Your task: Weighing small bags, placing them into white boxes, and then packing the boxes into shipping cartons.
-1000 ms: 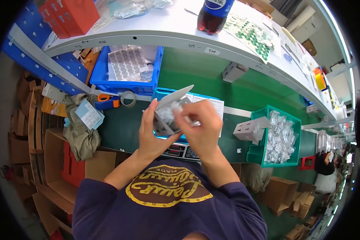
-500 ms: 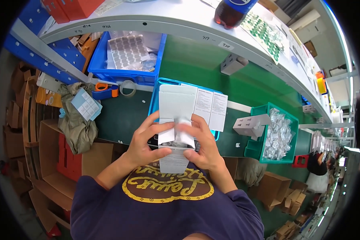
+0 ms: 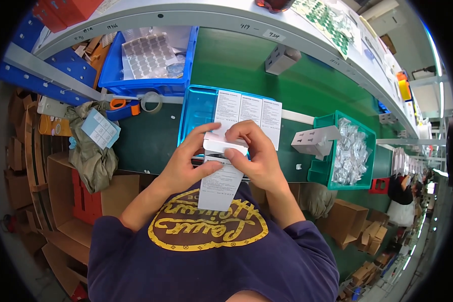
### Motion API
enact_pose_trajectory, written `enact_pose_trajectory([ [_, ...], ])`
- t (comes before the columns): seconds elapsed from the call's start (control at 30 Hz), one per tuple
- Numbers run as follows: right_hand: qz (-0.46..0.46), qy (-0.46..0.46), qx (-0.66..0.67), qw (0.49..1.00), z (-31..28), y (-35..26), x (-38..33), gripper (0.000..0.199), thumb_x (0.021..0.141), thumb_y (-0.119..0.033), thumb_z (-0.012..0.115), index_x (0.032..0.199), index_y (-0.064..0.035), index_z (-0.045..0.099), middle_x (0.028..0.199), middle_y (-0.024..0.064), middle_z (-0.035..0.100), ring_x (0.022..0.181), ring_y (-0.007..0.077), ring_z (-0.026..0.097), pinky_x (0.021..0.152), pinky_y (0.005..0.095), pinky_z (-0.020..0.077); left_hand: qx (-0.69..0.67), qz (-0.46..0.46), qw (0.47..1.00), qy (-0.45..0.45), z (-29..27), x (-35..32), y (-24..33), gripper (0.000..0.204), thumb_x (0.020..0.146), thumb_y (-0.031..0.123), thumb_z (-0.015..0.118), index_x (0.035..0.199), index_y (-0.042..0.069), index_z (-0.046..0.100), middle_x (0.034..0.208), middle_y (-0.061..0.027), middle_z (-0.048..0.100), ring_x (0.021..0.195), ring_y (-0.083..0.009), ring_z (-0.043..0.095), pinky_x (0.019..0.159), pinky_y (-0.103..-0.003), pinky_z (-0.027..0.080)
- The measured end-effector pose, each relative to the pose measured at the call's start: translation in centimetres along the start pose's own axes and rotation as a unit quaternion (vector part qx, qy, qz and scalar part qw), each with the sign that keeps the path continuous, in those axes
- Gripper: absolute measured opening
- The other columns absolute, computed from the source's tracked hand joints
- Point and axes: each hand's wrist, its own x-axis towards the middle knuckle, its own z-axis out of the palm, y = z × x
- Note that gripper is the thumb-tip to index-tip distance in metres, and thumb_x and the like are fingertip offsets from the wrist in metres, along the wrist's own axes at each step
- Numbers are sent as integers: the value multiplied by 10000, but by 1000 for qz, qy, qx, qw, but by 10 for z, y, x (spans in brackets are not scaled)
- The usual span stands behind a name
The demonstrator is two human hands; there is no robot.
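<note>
Between my two hands is a small white carton [image 3: 219, 185] with grey print on its side, held close to my chest. Its top flap is folded over, leaving a narrow dark gap at the edge. My left hand [image 3: 189, 163] is closed around the left side, thumb on the printed face. On the right side my right hand [image 3: 259, 158] grips too, its thumb pressing the flap and its index finger bent above. Just beyond lies a bright blue tray [image 3: 196, 113] with printed white cartons [image 3: 249, 113] side by side in it.
A green bin [image 3: 319, 173] of clear-bagged parts [image 3: 350, 156] stands at right, a white box [image 3: 312, 142] beside it. At left are a blue crate [image 3: 143, 88], a tape dispenser [image 3: 126, 110] and a tape roll [image 3: 152, 102]. A shelf edge [image 3: 226, 32] spans the far side.
The carton's tall upright flap has been folded down over the opening, and my right fingers have shifted onto it. The view has shifted, so the blue tray's left part and its cartons show more.
</note>
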Motion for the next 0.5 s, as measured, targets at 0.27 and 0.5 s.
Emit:
enact_pose_trajectory([
  [0.27,-67,-87,-96,989,-1,3,-9,292,893,-138,572,1153,-13,622,1204,149,585,1151,291,536,967,378,421,-11,48,998,43,4,-16,-12,591,886,210,662,1385,101,367,1441,-138,355,1189,-225,519,948,-350,470],
  [0.5,-26,-145,-32,989,-16,24,-11,326,871,-142,591,1182,-45,599,1305,163,533,1237,334,476,1033,409,363,157,64,985,-9,9,-15,-6,492,890,251,643,1306,61,461,1436,-171,365,1286,-280,436,995,-384,417],
])
